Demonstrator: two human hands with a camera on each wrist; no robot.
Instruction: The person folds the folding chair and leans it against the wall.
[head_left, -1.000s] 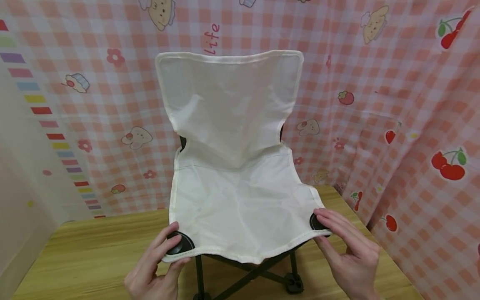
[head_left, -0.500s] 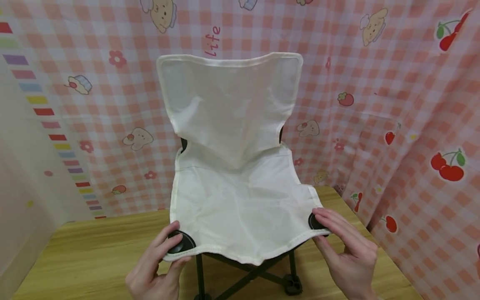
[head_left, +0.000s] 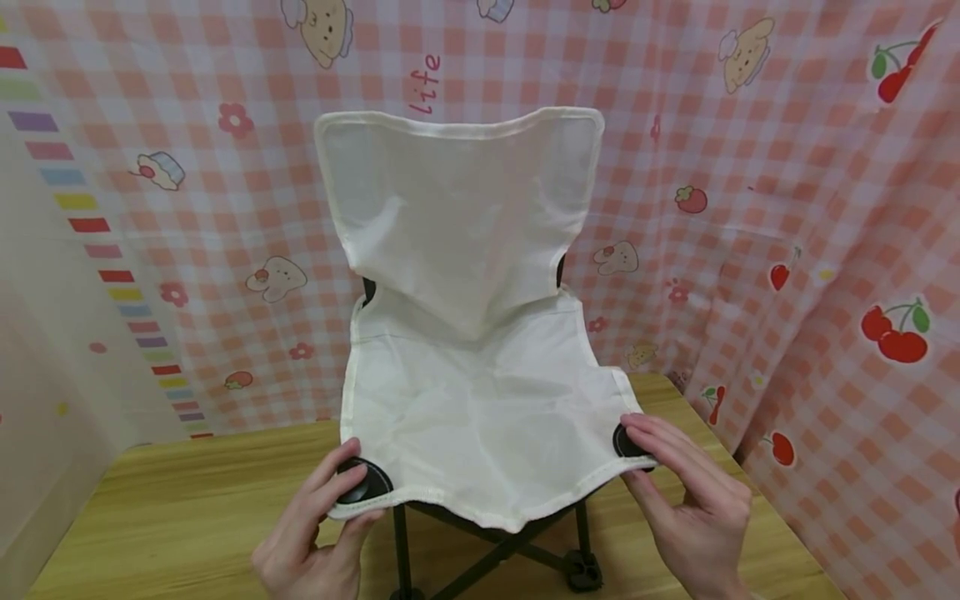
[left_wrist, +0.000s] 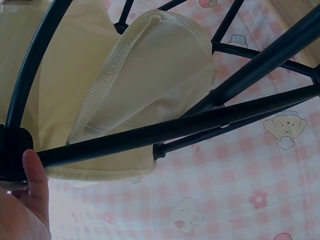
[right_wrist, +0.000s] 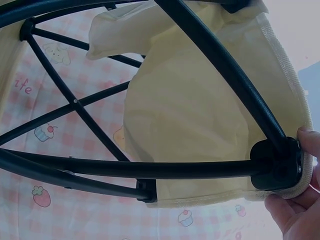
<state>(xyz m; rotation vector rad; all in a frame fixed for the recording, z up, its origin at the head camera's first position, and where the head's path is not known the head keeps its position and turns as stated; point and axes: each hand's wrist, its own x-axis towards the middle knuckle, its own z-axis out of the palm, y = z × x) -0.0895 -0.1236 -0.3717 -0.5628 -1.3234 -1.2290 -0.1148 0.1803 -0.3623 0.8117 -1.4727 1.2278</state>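
Observation:
A white fabric folding chair with a dark tube frame stands upright, facing me, in the head view. My left hand grips the seat's front left corner, fingers over a black round patch and thumb beneath. At the front right corner, my right hand pinches the cloth by a second black patch. From below, the left wrist view shows the left thumb against a black joint of the frame. In the right wrist view, fingers of the right hand touch the corner around another black joint.
The chair stands on a wood-grain tabletop. Behind it and to the right hangs a pink checked curtain with cartoon prints. Crossed dark legs run under the seat. A pale wall is at the left.
Both hands keep their grip on the seat corners. The right corner and right hand have shifted very slightly left, the left corner slightly up and right; the head view has tilted a little.

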